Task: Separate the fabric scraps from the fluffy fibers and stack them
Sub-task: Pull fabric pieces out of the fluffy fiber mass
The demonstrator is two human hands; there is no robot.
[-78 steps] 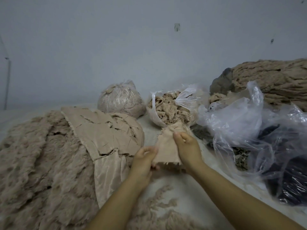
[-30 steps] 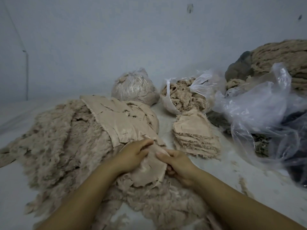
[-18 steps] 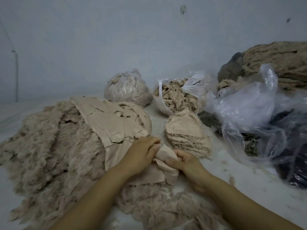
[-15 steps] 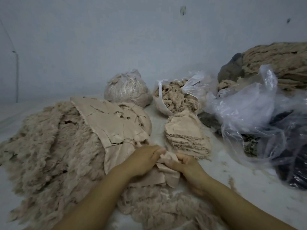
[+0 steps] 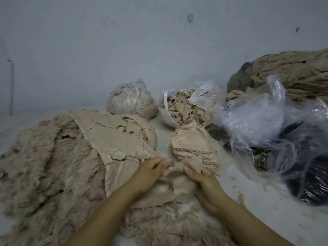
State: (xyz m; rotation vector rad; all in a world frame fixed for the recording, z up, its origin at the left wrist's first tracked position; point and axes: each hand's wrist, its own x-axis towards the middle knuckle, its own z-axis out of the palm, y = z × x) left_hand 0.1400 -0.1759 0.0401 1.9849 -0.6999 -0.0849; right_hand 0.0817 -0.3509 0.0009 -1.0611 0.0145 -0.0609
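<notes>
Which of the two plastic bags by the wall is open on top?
The right-hand bag of fluff; its top gapes, showing beige fibers. The rounder left bag is closed.

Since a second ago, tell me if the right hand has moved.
Yes. The right hand pinches a fabric scrap and has edged up toward the stack of scraps, its fingertips now nearer the stack's front edge.

A tied clear plastic bag [image 5: 130,101] stuffed with pale material is set against the grey wall [image 5: 124,41]. Just right of that bag, an open plastic bag [image 5: 186,107] is seen. Farther right of it, crumpled empty clear bags [image 5: 262,118] are heaped over a dark bagged bundle [image 5: 312,178].
</notes>
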